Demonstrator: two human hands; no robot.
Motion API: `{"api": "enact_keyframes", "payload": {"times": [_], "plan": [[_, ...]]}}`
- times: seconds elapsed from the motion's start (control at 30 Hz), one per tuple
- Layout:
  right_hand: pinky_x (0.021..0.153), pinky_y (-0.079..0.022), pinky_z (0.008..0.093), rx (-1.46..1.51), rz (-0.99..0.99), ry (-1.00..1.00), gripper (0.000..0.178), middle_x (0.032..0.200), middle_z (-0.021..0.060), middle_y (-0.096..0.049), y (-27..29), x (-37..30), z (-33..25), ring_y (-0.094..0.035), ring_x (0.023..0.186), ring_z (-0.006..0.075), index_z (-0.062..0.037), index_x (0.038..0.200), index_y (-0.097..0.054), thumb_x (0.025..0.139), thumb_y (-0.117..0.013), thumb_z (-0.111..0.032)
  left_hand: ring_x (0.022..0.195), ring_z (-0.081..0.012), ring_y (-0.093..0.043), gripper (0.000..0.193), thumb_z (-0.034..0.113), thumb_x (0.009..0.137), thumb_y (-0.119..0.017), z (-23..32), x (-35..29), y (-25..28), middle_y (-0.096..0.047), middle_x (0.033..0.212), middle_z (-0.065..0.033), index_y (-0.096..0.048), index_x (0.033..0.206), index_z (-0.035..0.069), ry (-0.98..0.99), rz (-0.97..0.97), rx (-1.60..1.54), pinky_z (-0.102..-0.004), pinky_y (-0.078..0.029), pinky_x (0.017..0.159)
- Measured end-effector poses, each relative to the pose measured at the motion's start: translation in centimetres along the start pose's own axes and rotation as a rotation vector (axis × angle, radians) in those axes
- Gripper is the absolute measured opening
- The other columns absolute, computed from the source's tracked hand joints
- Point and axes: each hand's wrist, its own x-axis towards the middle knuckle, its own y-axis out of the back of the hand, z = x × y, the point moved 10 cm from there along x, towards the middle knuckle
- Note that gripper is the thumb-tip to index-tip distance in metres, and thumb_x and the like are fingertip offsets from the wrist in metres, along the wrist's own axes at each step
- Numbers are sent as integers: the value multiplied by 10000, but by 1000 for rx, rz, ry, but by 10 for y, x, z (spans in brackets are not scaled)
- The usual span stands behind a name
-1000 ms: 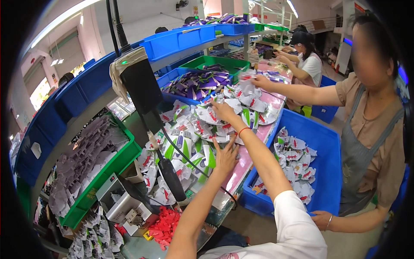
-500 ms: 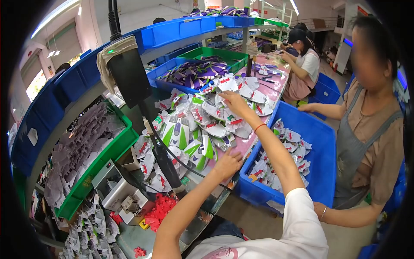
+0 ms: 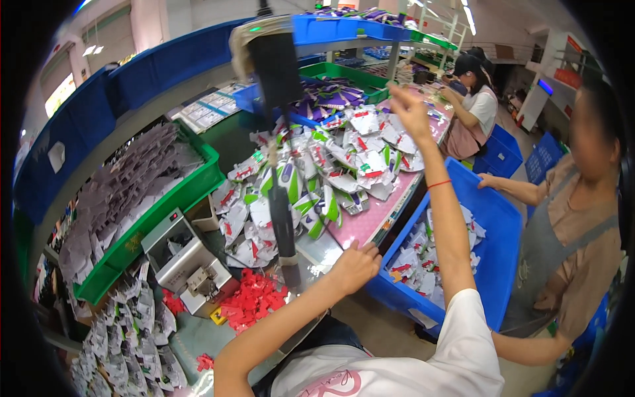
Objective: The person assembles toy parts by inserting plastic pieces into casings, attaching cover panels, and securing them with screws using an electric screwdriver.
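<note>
Parts [image 3: 372, 163] of white plastic, many bearing red or green pieces, lie heaped beyond the left fingers and below the raised right ones, probably piled there so that either hand can reach them. The right hand [image 3: 411, 114] hangs in the air, its fingers blurred but loosely spread, with nothing visible in them. The left hand [image 3: 355, 266] is palm down at the edge of the table [image 3: 316, 250], fingers curled; whether they enclose anything, I cannot tell. It may serve as a prop for the body. Pink mat [image 3: 357, 228] shows just ahead of its fingertips. To their right, a blue bin [image 3: 501, 246] holds similar white parts, set close beside the table, presumably for short reach. A co-worker's hand [image 3: 489, 181] is at its rim, perhaps to steady it. Loose red pieces [image 3: 254, 301] lie left of the left fingers, likely grouped to stay separate.
</note>
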Motion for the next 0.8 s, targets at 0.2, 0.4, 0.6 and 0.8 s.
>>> {"api": "enact_keyframes", "payload": {"times": [0.2, 0.4, 0.6, 0.8], "plan": [[622, -510, 219, 640, 330, 34, 277, 1018, 135, -620, 72, 16, -145, -632, 785, 158, -15, 1143, -545, 876, -507, -77, 889, -185, -576, 262, 124, 745, -511, 18, -41, 24, -559, 909, -61, -552, 992, 47, 181, -211, -132, -338, -473, 697], [589, -487, 272, 774, 309, 320, 256, 913, 235, -617, 68, -62, -262, -614, 653, 199, 26, 1091, -560, 902, -450, -106, 790, -193, -604, 312, 109, 727, -521, 35, -82, 48, -580, 850, -59, -540, 1027, 28, 305, -252, -226, -308, -476, 613], [527, -477, 255, 702, -419, 281, 255, 722, 137, -650, -74, -148, -311, -626, 586, 202, 8, 961, -629, 722, -557, 64, 648, -225, -606, 304, 91, 686, -534, 22, -175, 72, -585, 703, -64, -568, 983, 33, 585, -20, -469, -330, -493, 585], [531, -457, 253, 726, -763, 216, 361, 722, 110, -647, -146, -214, -316, -615, 582, 186, -3, 983, -637, 653, -574, 129, 550, -229, -600, 122, 54, 716, -589, 4, -296, 137, -603, 658, -82, -586, 837, 43, 1125, 526, -360, -324, -474, 500]]}}
